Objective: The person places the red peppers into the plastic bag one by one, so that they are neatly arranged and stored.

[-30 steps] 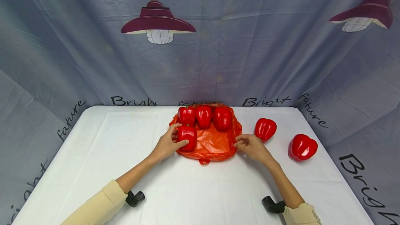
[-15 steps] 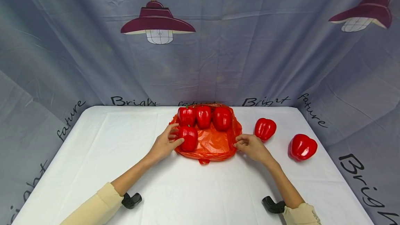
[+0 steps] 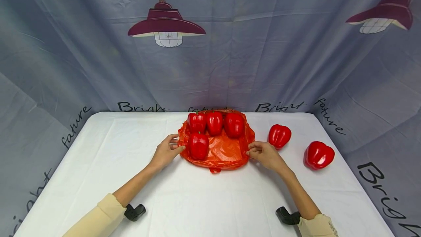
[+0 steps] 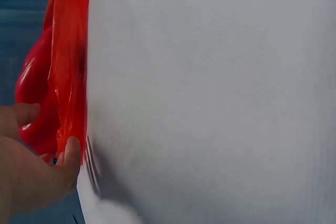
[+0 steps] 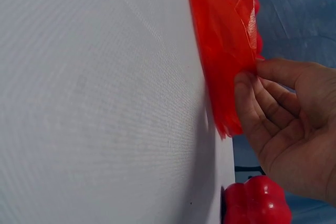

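Note:
A red plastic bag [image 3: 227, 151] lies spread on the white table with its mouth up. Three red bell peppers, among them the right one [image 3: 234, 125], line its back, and another bell pepper [image 3: 198, 146] sits at its front left. Beside the bag's left edge is my left hand [image 3: 164, 153], thumb and fingers apart, off the pepper. In the left wrist view, a fingertip [image 4: 72, 153] is right at the plastic. My right hand [image 3: 265, 154] pinches the bag's right rim between thumb and fingers, as the right wrist view also shows.
Two more bell peppers lie on the table [image 3: 230, 200] to the right: a nearer one [image 3: 318, 155] and one [image 3: 279, 136] just behind my right hand. A grey curtain [image 3: 217, 65] printed with lamps and lettering hangs behind the table.
My left hand has let go of the front-left bell pepper and drawn back left to the bag's edge. The pepper stays in the bag; the right hand has not moved.

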### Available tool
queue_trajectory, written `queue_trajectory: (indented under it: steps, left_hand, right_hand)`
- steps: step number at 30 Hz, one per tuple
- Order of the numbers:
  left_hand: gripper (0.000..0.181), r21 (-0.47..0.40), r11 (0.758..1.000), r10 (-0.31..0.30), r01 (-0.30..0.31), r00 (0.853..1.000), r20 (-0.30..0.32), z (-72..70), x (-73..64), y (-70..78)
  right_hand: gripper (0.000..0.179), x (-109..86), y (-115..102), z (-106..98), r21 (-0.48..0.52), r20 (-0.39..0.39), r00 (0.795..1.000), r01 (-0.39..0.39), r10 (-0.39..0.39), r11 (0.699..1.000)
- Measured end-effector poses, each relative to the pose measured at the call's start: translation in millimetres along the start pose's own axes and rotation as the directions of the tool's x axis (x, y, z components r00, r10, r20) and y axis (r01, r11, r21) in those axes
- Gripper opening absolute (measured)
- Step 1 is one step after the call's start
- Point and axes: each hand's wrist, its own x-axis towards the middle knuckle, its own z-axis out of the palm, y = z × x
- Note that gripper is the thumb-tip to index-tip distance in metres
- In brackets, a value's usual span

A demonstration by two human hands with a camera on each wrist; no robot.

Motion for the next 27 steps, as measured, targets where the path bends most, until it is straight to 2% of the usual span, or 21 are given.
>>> queue_trajectory:
  steps: [5,12,19,27]
  left_hand:
    - [0.054,0.032,0.999,-0.029,0.029,1.0,0.002,2.9,2.1,-2.7]
    - [0.045,-0.068,0.995,-0.073,0.072,0.997,-0.008,5.4,7.2,-5.1]
    - [0.038,-0.147,0.978,-0.149,0.148,0.989,0.003,4.7,14.8,-13.3]
    - [0.037,-0.189,0.968,-0.164,0.165,0.986,0.021,4.0,15.1,-15.6]
  right_hand:
    - [0.022,-0.7,0.2,0.3,0.006,0.003,1.0,0.008,-0.008,1.0]
    - [0.025,-2.5,0.5,1.3,0.007,0.007,1.0,-0.008,0.008,1.0]
    - [0.025,-2.0,-0.3,1.2,0.011,0.003,1.0,0.002,-0.002,1.0]
    - [0.024,-7.9,-0.9,-4.6,-0.003,-0.042,0.999,-0.027,0.027,1.0]
